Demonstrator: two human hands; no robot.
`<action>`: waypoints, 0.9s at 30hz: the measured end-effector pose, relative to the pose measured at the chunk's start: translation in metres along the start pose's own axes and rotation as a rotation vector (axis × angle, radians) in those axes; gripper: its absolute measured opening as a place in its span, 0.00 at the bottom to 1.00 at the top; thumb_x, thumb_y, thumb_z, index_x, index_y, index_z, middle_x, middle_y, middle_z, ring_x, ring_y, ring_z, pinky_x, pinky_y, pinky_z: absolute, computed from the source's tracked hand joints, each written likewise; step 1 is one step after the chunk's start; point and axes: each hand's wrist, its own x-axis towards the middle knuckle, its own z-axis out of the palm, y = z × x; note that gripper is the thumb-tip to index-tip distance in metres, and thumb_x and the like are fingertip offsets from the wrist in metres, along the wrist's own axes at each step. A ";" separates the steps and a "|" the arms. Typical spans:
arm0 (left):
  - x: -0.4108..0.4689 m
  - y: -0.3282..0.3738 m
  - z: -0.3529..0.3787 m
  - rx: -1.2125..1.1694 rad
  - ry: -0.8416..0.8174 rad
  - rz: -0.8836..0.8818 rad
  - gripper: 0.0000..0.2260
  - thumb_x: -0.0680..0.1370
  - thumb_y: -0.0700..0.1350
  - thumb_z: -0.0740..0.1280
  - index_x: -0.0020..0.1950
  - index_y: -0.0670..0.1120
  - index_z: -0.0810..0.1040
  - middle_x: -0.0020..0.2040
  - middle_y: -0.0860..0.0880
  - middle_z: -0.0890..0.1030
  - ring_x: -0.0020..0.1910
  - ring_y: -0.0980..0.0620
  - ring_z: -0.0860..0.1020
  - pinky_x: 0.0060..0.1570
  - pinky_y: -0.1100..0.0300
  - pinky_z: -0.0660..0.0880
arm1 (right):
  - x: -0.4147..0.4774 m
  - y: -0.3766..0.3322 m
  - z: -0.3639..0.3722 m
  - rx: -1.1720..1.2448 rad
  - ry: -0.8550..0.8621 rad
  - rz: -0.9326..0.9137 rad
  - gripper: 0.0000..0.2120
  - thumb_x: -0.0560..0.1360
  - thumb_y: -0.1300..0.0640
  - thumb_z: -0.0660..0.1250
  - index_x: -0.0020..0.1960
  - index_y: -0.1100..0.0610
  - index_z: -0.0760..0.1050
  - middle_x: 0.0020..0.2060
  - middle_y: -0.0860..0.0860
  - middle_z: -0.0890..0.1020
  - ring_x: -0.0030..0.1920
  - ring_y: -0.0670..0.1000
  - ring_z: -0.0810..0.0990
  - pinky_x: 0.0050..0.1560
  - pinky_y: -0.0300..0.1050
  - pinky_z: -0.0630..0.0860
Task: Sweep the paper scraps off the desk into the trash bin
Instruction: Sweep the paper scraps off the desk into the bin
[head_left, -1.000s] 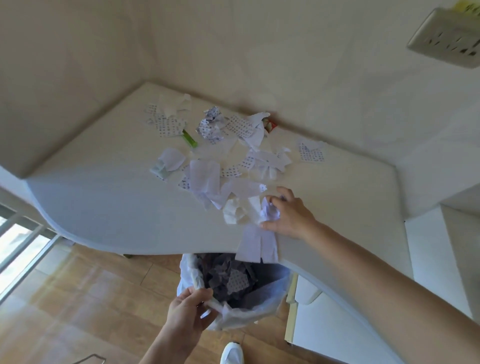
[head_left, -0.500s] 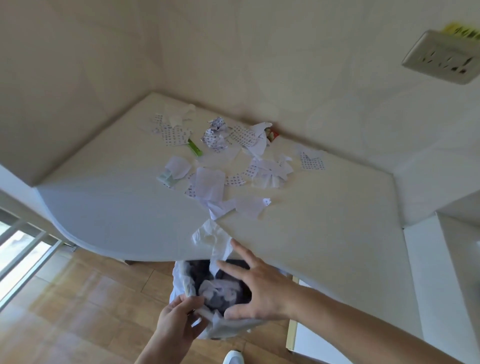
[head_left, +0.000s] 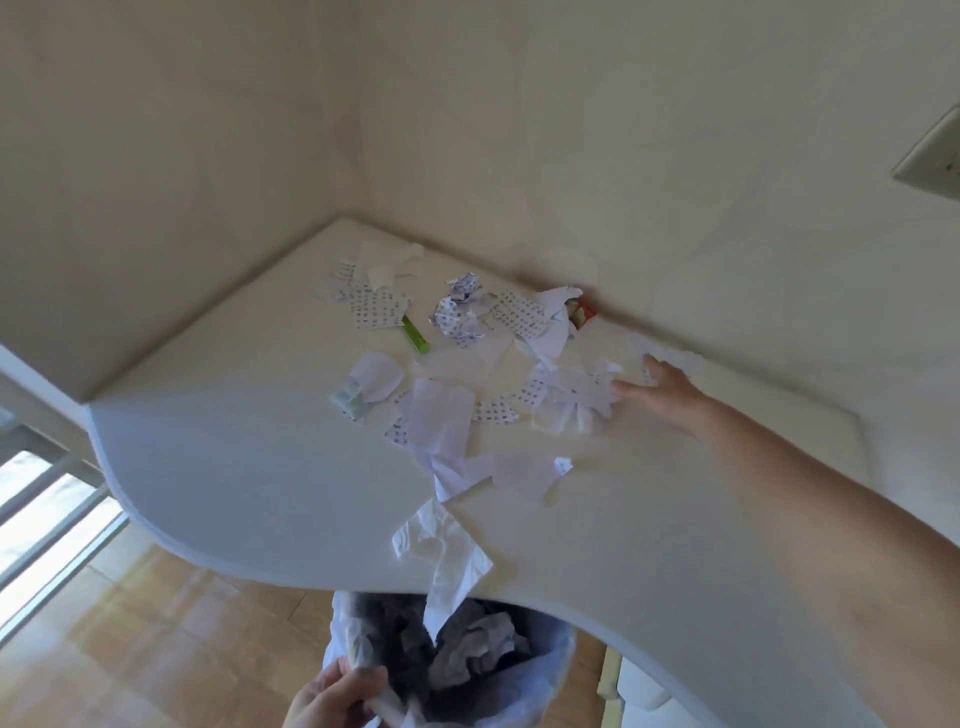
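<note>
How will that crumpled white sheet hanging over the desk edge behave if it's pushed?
The crumpled white sheet looks thin and creased, so probably floppy and very light. Its tail already droops past the desk edge above the trash bin, so a light nudge likely tips it in. It may flutter rather than drop straight.

Paper scraps (head_left: 457, 384) lie on the desk (head_left: 249, 467), with the trash bin (head_left: 545, 675) below its front edge.

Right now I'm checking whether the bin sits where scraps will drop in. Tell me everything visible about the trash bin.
The trash bin stands on the wooden floor just below the desk's curved front edge, lined with a thin whitish plastic bag. Crumpled paper fills it. The left hand grips the bag at its near rim. A white scrap overhangs it from the desk edge.
</note>
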 end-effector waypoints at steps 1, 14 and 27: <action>0.002 0.001 0.002 -0.002 0.003 -0.003 0.23 0.50 0.33 0.80 0.41 0.38 0.77 0.47 0.37 0.77 0.49 0.37 0.77 0.57 0.46 0.72 | 0.007 0.001 0.001 0.006 -0.019 0.012 0.44 0.72 0.37 0.67 0.79 0.52 0.49 0.79 0.52 0.52 0.78 0.53 0.51 0.75 0.53 0.53; 0.001 0.003 0.022 0.016 0.039 0.012 0.19 0.60 0.34 0.73 0.47 0.42 0.73 0.42 0.38 0.75 0.36 0.44 0.77 0.36 0.52 0.80 | 0.007 -0.017 0.053 -0.264 -0.079 -0.141 0.54 0.50 0.17 0.62 0.71 0.37 0.57 0.70 0.55 0.70 0.70 0.61 0.67 0.66 0.62 0.68; -0.012 0.006 0.028 0.033 0.065 0.054 0.08 0.72 0.32 0.68 0.40 0.42 0.73 0.40 0.39 0.80 0.37 0.44 0.78 0.33 0.53 0.80 | -0.090 -0.067 0.124 -0.385 -0.188 -0.220 0.56 0.54 0.17 0.59 0.75 0.34 0.42 0.78 0.53 0.34 0.76 0.63 0.32 0.69 0.75 0.43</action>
